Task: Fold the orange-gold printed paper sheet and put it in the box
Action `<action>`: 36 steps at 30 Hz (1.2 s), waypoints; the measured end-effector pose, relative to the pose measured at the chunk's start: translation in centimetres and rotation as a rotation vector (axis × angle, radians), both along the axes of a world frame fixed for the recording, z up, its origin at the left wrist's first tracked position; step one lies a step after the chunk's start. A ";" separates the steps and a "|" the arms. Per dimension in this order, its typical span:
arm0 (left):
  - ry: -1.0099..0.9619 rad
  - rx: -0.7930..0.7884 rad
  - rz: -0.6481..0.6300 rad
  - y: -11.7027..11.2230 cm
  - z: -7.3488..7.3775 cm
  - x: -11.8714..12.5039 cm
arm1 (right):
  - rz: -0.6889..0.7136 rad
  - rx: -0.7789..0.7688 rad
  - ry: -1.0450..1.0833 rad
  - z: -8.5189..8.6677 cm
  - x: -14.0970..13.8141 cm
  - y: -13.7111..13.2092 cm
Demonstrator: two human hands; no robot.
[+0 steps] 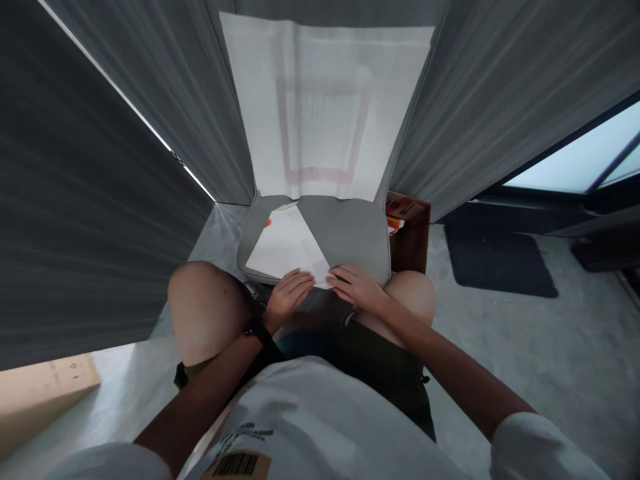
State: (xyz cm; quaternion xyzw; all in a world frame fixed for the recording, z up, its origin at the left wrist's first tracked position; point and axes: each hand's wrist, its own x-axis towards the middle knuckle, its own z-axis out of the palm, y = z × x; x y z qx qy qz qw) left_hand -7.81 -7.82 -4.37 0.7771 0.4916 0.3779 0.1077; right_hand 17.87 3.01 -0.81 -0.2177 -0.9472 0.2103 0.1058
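Note:
On the grey chair seat (345, 233) lies a piece of white paper (283, 247), its near end narrowing towards me and a small orange-red mark on its left edge. My left hand (287, 298) has its fingers closed together on the near left edge of that paper. From the other side, my right hand (359, 288) pinches the near right corner. The fingertips of both hands point inward, a small gap apart. Whether the paper is one folded sheet or several layers, I cannot tell.
A large white sheet (260, 100) with a faint reddish frame covers the chair's backrest. A red-brown box (416, 230) with papers stands right behind the seat. Grey curtains (165, 73) hang on both sides. A dark mat (500, 260) and a cardboard box (50, 383) lie on the floor.

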 end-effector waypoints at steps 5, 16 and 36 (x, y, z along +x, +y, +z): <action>-0.083 -0.019 0.213 -1.1 0.0 0.6 | -0.108 -0.041 0.097 -0.2 -1.0 0.1; -0.132 -0.028 0.440 -0.5 1.1 2.7 | -0.497 -0.086 0.263 -1.7 -5.1 -0.4; -0.079 -0.048 0.609 0.3 2.2 2.9 | -0.639 -0.008 0.359 -2.4 -6.3 -1.7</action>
